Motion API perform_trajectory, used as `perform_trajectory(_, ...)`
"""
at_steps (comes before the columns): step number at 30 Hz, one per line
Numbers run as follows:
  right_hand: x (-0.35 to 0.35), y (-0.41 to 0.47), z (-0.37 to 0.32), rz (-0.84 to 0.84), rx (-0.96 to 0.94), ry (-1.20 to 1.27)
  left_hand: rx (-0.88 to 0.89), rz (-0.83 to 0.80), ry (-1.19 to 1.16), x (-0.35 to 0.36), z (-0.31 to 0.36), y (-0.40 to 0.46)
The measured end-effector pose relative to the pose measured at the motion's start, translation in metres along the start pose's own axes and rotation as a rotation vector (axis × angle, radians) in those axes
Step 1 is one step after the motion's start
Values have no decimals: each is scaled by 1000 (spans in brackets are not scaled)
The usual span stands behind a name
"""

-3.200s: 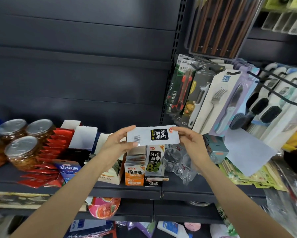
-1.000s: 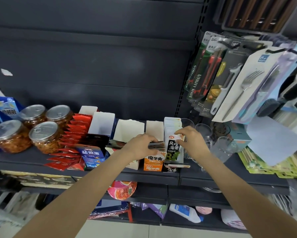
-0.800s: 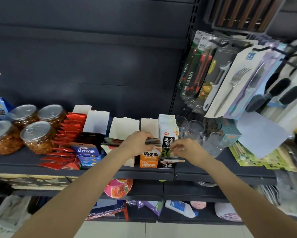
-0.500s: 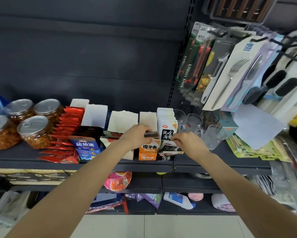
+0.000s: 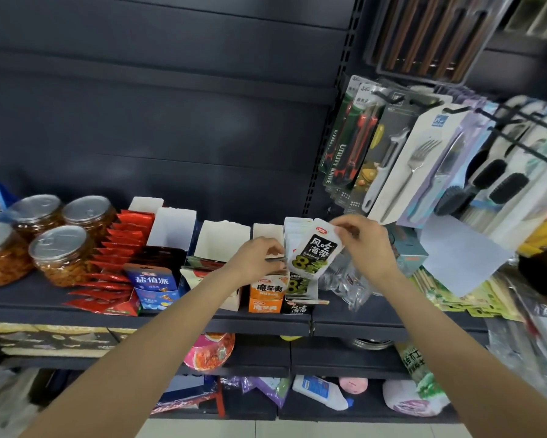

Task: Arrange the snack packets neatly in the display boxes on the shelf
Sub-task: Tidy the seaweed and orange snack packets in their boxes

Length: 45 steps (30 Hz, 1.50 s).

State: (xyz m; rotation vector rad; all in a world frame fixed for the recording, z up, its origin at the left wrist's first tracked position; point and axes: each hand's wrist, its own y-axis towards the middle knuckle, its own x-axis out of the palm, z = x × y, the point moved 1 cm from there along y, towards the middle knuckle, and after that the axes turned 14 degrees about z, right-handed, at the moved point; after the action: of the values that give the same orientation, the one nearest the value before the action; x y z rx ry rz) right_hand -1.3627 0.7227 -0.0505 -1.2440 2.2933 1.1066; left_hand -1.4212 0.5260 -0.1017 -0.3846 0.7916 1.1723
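Change: seaweed packet (image 5: 315, 252) now lifted w/ right hand (image 5: 365, 248), tilted, above its display box (image 5: 298, 303) near shelf (image 5: 344, 322) front edge.
Fingers: right pinch packet's top corner; left hand (image 5: 256, 263) fingers curled on a thin dark packet, unclear which.
Handling: prob. light, floppy, slick; hold by top seal.
Room: glasses (image 5: 348, 284) crowd right side; box open above.

A single head-worn wide-angle view looks forward and slightly down at a dark metal shop shelf (image 5: 76, 306) from close range, both forearms reaching in from the lower edge, with the pale tiled floor (image 5: 265, 428) at the bottom.
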Motion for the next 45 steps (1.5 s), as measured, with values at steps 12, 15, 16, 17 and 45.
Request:
perform_trajectory(12, -21, 4, 1, 127, 198, 323, -568, 8, -840, -5, 27, 11)
perform_trajectory(15, -24, 0, 3, 169, 149, 296, -637, 100, -984, -11, 28, 9)
perform_trajectory(16, -24, -1, 4, 182, 154, 279, -630, 137, -1006, -14, 29, 8)
perform_trajectory(17, -23, -3, 5, 186, 196, 281, -610, 167, -1021, -16, 29, 6)
perform_trajectory(45, -21, -13, 12, 50, 316, 458, -375, 78, -719, -25, 5, -8)
